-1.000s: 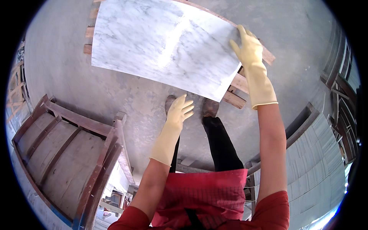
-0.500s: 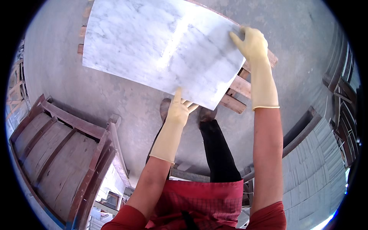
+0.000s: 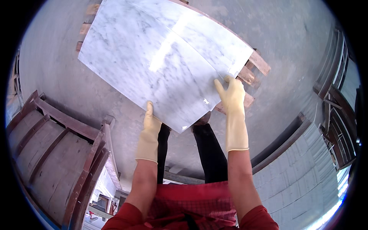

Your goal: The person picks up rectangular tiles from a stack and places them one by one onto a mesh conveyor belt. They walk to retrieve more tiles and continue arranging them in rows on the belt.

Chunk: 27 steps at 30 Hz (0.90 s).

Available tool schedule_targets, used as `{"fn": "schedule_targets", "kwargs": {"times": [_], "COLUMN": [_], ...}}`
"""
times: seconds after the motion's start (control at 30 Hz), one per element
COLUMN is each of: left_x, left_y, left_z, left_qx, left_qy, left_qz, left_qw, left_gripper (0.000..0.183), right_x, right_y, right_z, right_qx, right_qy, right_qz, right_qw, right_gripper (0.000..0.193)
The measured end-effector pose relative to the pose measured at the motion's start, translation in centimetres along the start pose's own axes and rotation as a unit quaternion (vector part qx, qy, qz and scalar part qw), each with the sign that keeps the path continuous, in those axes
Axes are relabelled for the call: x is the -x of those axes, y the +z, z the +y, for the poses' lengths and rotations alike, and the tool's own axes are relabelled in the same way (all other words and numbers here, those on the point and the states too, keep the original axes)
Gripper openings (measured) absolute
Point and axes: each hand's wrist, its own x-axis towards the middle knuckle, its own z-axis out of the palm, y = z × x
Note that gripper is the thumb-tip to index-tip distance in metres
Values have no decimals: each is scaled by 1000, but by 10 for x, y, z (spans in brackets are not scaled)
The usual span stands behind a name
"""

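Observation:
A large polished marble slab (image 3: 130, 57), white with grey veins, lies askew over a second, similar slab (image 3: 216, 36) whose far right part is uncovered. My left hand (image 3: 150, 124), in a cream rubber glove, grips the upper slab's near edge, thumb on top and fingers hidden beneath. At that slab's right end, by the far corner, my right hand (image 3: 233, 94) in a matching glove is closed on the edge, its thumb lying on the surface. The lower slab rests on a wooden pallet (image 3: 260, 63), and the upper one overhangs toward my legs.
Grey concrete floor (image 3: 287, 42) surrounds the pallet. A brown wooden frame with panels (image 3: 57, 149) stands at the left. Stacked pale sheets (image 3: 299, 168) behind a dark beam are at the lower right, with metal racks (image 3: 333, 119) at the right edge. My feet are beneath the overhanging slab.
The upper slab has slid toward me and turned slightly, uncovering part of the slab below. Both hands have come nearer with it, the left one also moving left.

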Motion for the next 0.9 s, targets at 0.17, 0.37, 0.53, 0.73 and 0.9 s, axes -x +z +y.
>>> {"fn": "schedule_targets", "kwargs": {"times": [0.17, 0.37, 0.53, 0.73, 0.9], "left_x": [5, 101, 155, 249, 360], "left_y": [14, 57, 71, 133, 161], "left_z": [-3, 22, 59, 103, 171], "left_qx": [-22, -93, -200, -214, -285], "left_qy": [61, 66, 65, 121, 175], "left_qz": [8, 70, 121, 121, 98], "left_qw": [998, 991, 970, 962, 937], "left_gripper": [79, 63, 43, 47, 39], "right_x": [-33, -46, -80, -46, 48], "right_y": [-24, -24, -29, -5, 1], "right_z": [-13, -45, -105, -163, -202], "right_qx": [51, 38, -298, -361, -436], "right_qy": [15, -33, 56, 150, 246], "right_qz": [-156, -183, -258, -265, -208], "right_qw": [986, 982, 917, 881, 840], "right_gripper": [57, 59, 70, 89, 90]}}
